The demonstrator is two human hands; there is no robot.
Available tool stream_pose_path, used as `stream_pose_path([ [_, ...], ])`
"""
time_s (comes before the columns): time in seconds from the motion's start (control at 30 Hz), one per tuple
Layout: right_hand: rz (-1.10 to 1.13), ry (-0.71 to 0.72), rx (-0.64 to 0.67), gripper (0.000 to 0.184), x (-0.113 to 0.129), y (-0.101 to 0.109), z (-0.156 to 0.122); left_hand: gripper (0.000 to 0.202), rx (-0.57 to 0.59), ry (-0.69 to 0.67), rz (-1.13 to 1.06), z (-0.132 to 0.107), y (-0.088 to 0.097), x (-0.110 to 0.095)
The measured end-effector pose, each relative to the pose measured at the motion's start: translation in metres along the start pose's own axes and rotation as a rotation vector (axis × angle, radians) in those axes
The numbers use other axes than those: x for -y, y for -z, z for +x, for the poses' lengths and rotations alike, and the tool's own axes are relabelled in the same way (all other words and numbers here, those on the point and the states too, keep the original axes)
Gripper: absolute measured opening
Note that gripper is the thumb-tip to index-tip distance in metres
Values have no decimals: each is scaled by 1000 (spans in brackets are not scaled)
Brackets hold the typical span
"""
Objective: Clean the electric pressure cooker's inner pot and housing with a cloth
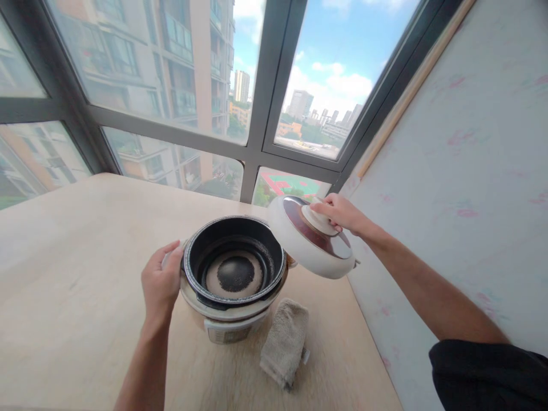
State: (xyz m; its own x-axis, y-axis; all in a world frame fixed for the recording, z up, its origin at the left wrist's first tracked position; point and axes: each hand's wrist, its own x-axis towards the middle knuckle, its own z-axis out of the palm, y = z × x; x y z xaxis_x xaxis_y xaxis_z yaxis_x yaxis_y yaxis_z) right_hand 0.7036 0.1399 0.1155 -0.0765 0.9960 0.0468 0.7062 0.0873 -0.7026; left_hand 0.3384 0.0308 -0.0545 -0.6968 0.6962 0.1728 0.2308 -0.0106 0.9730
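An electric pressure cooker (228,333) stands uncovered on the pale surface, its control panel facing me. Inside sits the black inner pot (231,238), with a worn, pale ring around the dark middle of its bottom. My left hand (162,277) is closed on the cooker's left side at the rim; part of its grip is hidden. In the air at the cooker's upper right, my right hand (342,214) grips the knob of the white lid (295,242), which tilts with its outer face toward me. A folded grey-beige cloth (286,342) lies at the cooker's front right.
The pale, wood-patterned surface (85,274) extends to grey-framed windows (252,154) at the back. Along the right side runs a wall (454,182) with pink floral wallpaper, close to the lid and my right arm. Buildings show outside.
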Motion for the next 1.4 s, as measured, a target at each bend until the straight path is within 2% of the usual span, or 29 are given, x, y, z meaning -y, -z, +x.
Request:
stream_pose_path([
  [0.1, -140, 2, 110, 46, 35, -16, 3, 45, 10, -12, -41, 2, 1, 6],
  [0.2, -60, -38, 189, 43, 61, -35, 7, 42, 13, -9, -95, 4, 0, 10],
  [0.3, 9, -28, 229, 39, 81, -54, 9, 39, 37, -17, -114, 6, -1, 13],
  [0.47, -19, 35, 243, 42, 101, -81, 8, 38, 40, -31, -152, 5, -3, 14],
  [0.6, -17, 52, 254, 44, 102, -100, 9, 37, 21, -41, -169, 4, -4, 15],
  [0.73, -7, 45, 331, 46, 97, -116, 9, 37, 16, -41, -188, 4, -5, 16],
  [0.9, -41, 52, 334, 47, 98, -128, 6, 40, -6, -41, -208, 2, -7, 14],
  [1.13, -205, 139, 368, 39, 109, -129, -12, 41, -40, -52, -222, 2, -11, 19],
  [1.4, -282, 235, 387, 44, 104, -124, -11, 38, -54, -58, -250, 1, -12, 24],
])
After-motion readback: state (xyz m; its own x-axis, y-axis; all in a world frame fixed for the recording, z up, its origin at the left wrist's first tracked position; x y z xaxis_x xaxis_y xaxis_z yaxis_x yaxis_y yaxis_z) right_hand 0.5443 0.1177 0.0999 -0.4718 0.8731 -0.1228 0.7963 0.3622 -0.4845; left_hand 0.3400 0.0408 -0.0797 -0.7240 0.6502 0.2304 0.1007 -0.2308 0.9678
